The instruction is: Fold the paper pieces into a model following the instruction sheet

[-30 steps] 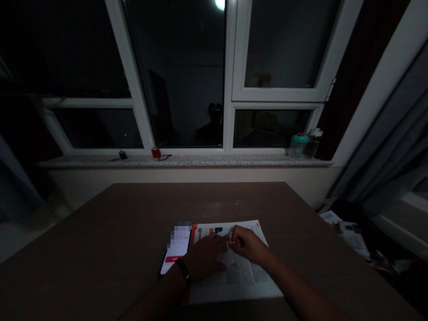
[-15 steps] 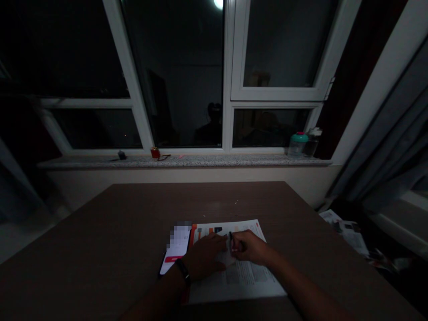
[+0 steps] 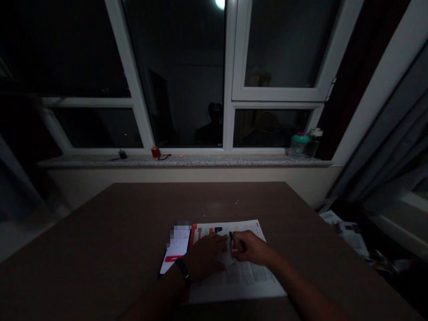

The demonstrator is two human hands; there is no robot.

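A printed booklet page (image 3: 240,287) with an orange left edge lies on the table. On it is a small pale, see-through sheet (image 3: 228,257), partly covered by my hands. My left hand (image 3: 205,256), with a black band at the wrist, rests flat on the sheet and page, fingers stretched to the right. My right hand (image 3: 250,247) is closed round a slim object with a black end (image 3: 230,236), just beyond the left fingertips. Dim light and my fingers hide what kind of object it is. Left of the booklet, a lit phone (image 3: 175,249) touches its edge.
The brown table (image 3: 133,214) has a few tiny pale scraps (image 3: 237,202) past the booklet. Along the stone windowsill (image 3: 207,160) stand a red jar (image 3: 155,152), a small dark item (image 3: 122,154) and a teal-lidded bottle (image 3: 298,145). Papers (image 3: 349,234) lie right of the table.
Both hands stay in nearly the same place on the booklet. The right hand has shifted only very slightly, and the view has moved a touch.
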